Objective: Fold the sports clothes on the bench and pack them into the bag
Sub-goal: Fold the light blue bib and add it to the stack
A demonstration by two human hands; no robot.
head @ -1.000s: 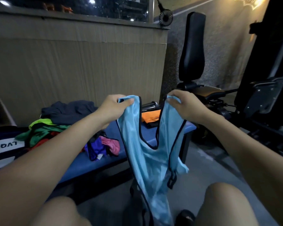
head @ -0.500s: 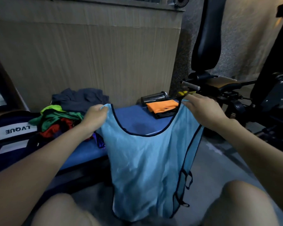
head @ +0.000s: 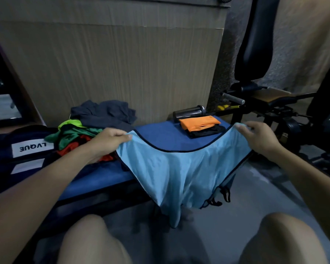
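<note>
Across mid-frame, over the blue bench (head: pixel 166 137): left hand (head: pixel 108 139) and right hand (head: pixel 259 137) each pinching one shoulder of one light-blue vest (head: pixel 179 172), spread between both grips, hem hanging off the front edge. Upper left, one loose clothes pile (head: pixel 95 126); right, one folded orange-and-black stack (head: pixel 200 125). Far left, one bag (head: pixel 17 149).

Light-blue mesh vest (head: pixel 181 168) with black trim, blue padded desk (head: pixel 166 136), orange folded top (head: pixel 199 123) on black folded garment (head: pixel 208 132), navy crumpled shirt (head: pixel 105 113).
</note>
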